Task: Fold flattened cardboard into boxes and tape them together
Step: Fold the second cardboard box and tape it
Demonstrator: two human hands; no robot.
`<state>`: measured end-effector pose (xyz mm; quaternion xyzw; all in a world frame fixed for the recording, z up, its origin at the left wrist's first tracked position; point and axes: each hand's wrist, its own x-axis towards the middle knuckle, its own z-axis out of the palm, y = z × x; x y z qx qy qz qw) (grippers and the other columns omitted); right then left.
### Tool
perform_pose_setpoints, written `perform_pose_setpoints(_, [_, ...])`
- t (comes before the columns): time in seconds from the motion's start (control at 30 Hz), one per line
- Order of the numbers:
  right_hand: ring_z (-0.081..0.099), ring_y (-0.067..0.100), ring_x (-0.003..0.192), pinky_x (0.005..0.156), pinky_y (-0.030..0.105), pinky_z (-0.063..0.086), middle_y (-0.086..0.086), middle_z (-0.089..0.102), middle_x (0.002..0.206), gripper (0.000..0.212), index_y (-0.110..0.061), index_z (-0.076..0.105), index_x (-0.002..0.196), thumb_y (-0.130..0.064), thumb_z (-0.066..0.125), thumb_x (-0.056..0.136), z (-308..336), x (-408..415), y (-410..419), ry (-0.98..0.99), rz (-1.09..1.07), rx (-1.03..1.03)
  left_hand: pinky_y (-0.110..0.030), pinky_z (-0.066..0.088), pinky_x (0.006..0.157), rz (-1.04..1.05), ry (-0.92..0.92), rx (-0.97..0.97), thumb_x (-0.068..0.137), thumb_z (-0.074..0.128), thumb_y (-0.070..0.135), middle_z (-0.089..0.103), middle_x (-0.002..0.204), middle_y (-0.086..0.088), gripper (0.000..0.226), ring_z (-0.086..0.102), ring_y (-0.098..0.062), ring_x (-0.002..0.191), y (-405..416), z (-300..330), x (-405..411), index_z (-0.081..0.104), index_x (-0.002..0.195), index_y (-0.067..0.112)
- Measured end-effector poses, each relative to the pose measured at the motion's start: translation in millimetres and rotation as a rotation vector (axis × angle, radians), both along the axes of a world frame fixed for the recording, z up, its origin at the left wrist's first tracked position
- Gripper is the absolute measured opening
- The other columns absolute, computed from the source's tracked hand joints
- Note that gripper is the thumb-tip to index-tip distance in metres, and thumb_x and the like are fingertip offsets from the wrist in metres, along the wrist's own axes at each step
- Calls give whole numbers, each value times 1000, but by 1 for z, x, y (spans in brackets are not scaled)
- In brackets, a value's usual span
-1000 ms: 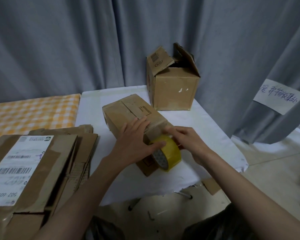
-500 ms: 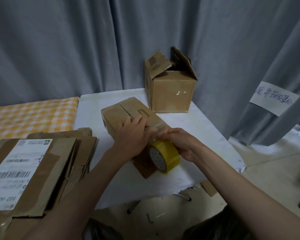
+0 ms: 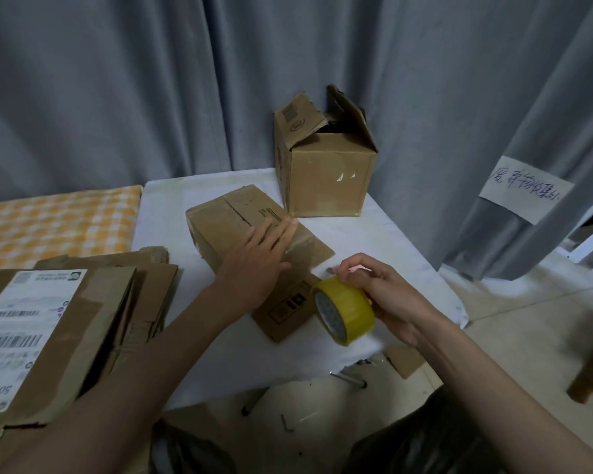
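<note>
At far left we see a stack of flattened cardboard (image 3: 83, 319), matte and creased. Our left hand (image 3: 257, 268) lies flat, fingers straight, on the low brown box (image 3: 240, 217) on the white table (image 3: 374, 241). Just right, our right hand (image 3: 384, 295) curls around the glossy yellow tape roll (image 3: 344, 314), beside the box's near corner.

Grey curtain (image 3: 151, 97) — pale tiled floor (image 3: 528, 319)

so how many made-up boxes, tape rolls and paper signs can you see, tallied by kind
Brown cardboard boxes folded into shape: 2, the low box under the left hand at and the tall open-topped box
Yellow tape rolls: 1, held by the right hand at
White handwritten paper signs on the curtain: 1
Total: 4
</note>
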<state>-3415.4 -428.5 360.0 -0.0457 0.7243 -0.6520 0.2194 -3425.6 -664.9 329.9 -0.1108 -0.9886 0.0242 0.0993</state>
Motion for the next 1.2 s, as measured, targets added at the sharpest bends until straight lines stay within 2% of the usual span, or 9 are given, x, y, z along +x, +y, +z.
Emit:
perform_pose_setpoints(0.13, [48, 24, 88, 76, 37, 35, 36, 53, 111, 7, -14, 66, 99, -14, 60, 97, -1, 8, 0, 74, -19, -10, -39, 6, 123, -44, -146, 71, 105, 19, 45, -8, 165, 7, 63, -4, -15, 152, -6, 7, -6, -10, 157, 23])
perform_pose_setpoints(0.33, [61, 7, 74, 63, 22, 48, 0, 67, 89, 9, -20, 69, 100, -20, 60, 98, 0, 18, 3, 134, -29, -77, -35, 22, 120, -31, 6, 165, 107, 23, 37, 17, 163, 10, 53, 15, -16, 150, 1, 7, -1, 13, 158, 25])
perform_pose_setpoints(0.5, [58, 11, 75, 61, 22, 49, 10, 61, 91, 18, -24, 70, 102, -16, 54, 98, 4, 24, 6, 188, -28, -65, -46, 7, 120, -10, -97, 340, 106, 35, 37, 24, 161, 6, 51, 16, -21, 150, 9, 28, 2, 28, 154, 25])
perform_pose_setpoints(0.57, [59, 11, 76, 63, 23, 52, 21, 58, 97, 22, -26, 70, 104, -15, 52, 97, 5, 25, 7, 193, -22, -68, -47, 20, 117, -69, -9, 524, 100, 44, 48, 49, 146, 13, 45, 35, -7, 138, 19, 42, 12, 53, 139, 28])
perform_pose_setpoints(0.63, [60, 15, 81, 67, 26, 53, 26, 56, 104, 22, -26, 70, 107, -17, 53, 94, 7, 27, 7, 201, -11, -79, -27, 40, 92, -156, -2, 679, 90, 52, 58, 62, 110, 30, 37, 48, 15, 106, 33, 54, 25, 71, 113, 35])
perform_pose_setpoints(0.7, [57, 22, 87, 72, 33, 50, 30, 54, 104, 23, -26, 70, 109, -16, 55, 93, 7, 28, 5, 217, 2, -89, -14, 35, 69, -170, -33, 736, 83, 69, 48, 63, 85, 27, 20, 54, 11, 88, 46, 59, 33, 78, 94, 34])
perform_pose_setpoints(0.87, [57, 28, 88, 74, 42, 49, 24, 60, 98, 27, -33, 70, 112, -16, 58, 95, 5, 30, 2, 311, -39, -58, -3, 36, 56, -83, 28, 832, 78, 81, 16, 60, 63, 21, 6, 57, 8, 65, 55, 65, 37, 78, 73, 20])
perform_pose_setpoints(1.07, [70, 1, 90, 70, 16, 55, -16, 73, 93, 45, -32, 47, 130, -12, 66, 94, -14, 39, -8, 316, -31, 24, -20, 42, 61, 22, 59, 707, 90, 60, 13, 58, 77, 10, 10, 53, -2, 70, 66, 57, 36, 66, 82, 15])
perform_pose_setpoints(1.2, [66, 11, 78, 68, 29, 56, -28, 67, 80, 31, -24, 47, 119, -17, 65, 96, -20, 42, -13, 469, -102, 182, -13, 36, 60, 12, 38, 715, 92, 54, 9, 56, 79, 5, 12, 50, -5, 73, 67, 47, 40, 59, 82, 13])
